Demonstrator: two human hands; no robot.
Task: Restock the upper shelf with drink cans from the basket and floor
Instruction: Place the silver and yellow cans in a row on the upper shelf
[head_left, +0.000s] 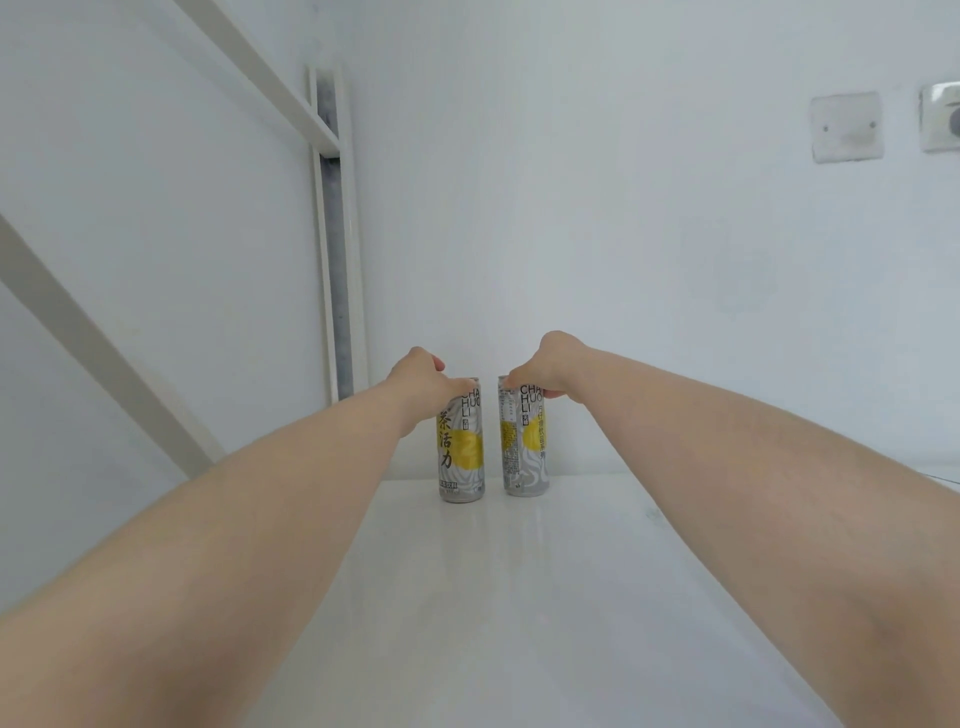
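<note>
The left hand (420, 375) and right hand (546, 364) each pinch a rim from above, the left can (461, 447) and right can (524, 447) standing upright directly beneath the curled fingers on the shelf (519, 597).

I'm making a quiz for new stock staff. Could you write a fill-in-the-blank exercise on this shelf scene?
1. On the shelf stand ____ cans.
2. The left hand grips the left can at its ____.
3. The right hand grips the other can, which stands to the ____ of the first.
4. Neither can lies down; both stand ____.

Missing words: two; top; right; upright.
</note>
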